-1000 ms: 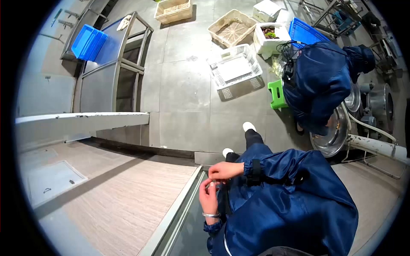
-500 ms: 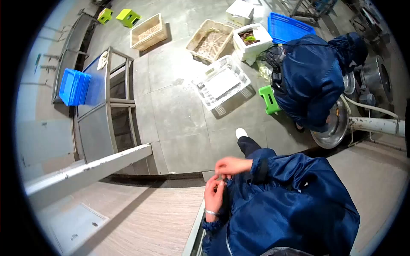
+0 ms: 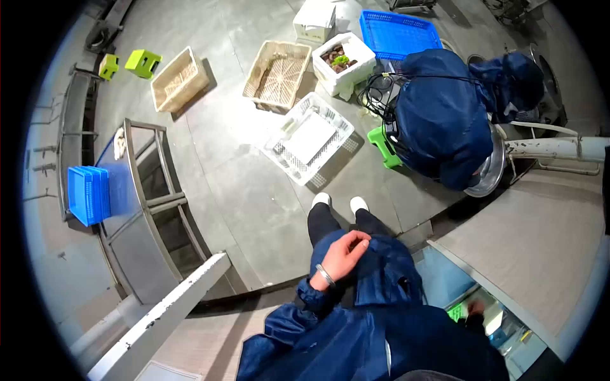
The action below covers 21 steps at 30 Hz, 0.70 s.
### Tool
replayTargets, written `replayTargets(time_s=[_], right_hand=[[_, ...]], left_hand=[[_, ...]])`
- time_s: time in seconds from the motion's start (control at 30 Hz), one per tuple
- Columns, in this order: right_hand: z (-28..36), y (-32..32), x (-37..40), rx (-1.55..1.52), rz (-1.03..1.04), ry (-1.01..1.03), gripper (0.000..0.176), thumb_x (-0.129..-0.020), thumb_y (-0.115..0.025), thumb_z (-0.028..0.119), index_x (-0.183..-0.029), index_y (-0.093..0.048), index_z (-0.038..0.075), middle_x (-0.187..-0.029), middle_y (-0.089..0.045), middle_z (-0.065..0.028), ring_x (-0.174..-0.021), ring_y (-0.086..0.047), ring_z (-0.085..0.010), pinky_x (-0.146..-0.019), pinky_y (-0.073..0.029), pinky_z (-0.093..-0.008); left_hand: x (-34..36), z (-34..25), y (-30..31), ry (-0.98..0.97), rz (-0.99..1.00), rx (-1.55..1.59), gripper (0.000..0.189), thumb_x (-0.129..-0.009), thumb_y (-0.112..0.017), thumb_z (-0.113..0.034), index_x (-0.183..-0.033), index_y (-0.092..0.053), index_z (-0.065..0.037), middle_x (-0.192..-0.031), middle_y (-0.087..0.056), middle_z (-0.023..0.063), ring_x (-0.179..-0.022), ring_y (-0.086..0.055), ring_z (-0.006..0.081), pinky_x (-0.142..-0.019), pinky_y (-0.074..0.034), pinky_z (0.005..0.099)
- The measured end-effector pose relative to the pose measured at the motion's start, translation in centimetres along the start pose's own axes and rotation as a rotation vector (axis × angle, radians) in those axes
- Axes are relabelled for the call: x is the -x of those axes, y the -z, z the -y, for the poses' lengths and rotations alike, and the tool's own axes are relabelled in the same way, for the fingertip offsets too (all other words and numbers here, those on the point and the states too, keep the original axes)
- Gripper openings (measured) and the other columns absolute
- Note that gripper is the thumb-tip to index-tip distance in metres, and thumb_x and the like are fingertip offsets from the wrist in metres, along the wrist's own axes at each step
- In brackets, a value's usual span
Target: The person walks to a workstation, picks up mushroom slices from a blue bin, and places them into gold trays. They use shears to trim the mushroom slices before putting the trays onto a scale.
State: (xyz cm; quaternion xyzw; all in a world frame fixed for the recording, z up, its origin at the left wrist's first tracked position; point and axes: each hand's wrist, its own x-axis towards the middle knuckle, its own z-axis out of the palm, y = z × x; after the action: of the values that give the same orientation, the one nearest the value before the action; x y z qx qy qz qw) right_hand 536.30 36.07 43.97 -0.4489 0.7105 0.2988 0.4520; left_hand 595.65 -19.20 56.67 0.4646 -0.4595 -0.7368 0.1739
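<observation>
My left hand [image 3: 343, 257], with a silver bracelet at the wrist, is in front of my dark blue jacket and above my thighs. Its fingers are curled together, and whatever they may hold is hidden. At the lower right, my right hand [image 3: 475, 308] is small and in shadow, by the opening beside the wood-patterned panel. Its fingers are too dark to make out. Next to it are a bright green item [image 3: 455, 312] and some pale things inside the opening.
A co-worker [image 3: 445, 120] in dark blue bends over a metal basin [image 3: 495, 166] at the right. On the floor ahead are a white crate [image 3: 343, 129], beige baskets [image 3: 277, 51], a foam box [image 3: 365, 57] and a green stool [image 3: 383, 147]. A metal-framed table [image 3: 130, 209] stands left.
My hands, together before, are now apart. The right hand has gone back to the lower right, by the opening. My body has turned right, and both shoes now show.
</observation>
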Motion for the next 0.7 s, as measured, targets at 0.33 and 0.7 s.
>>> replayTargets(time_s=[0.33,0.7], right_hand=[[42.4,15.0,-4.6,-1.468,-0.048,-0.044,0.023,-0.091,-0.049,0.021,-0.106,-0.054,0.004,-0.079,-0.06,-0.0072,-0.066,-0.058,-0.0141,-0.058,-0.046,-0.025],[45.8,6.4,-6.6,-1.485,0.331,-0.476,0.024,-0.091,-0.05,0.026,-0.103,-0.056,0.005,-0.077,-0.06,-0.0067,-0.064,-0.058,-0.0143,-0.057,-0.047,-0.0255]], left_hand=[[0.0,6.9,2.2,0.238,-0.037,0.174,0.019,-0.092,-0.051,-0.017,-0.102,-0.056,-0.001,-0.085,-0.058,0.0003,-0.078,-0.051,0.0068,-0.071,-0.043,0.0209],[2.3,15.8,6.4,0.618,-0.283,0.426,0.02,-0.092,-0.05,-0.021,-0.097,-0.057,-0.003,-0.092,-0.061,0.0035,-0.082,-0.057,0.0098,-0.072,-0.046,0.0226]])
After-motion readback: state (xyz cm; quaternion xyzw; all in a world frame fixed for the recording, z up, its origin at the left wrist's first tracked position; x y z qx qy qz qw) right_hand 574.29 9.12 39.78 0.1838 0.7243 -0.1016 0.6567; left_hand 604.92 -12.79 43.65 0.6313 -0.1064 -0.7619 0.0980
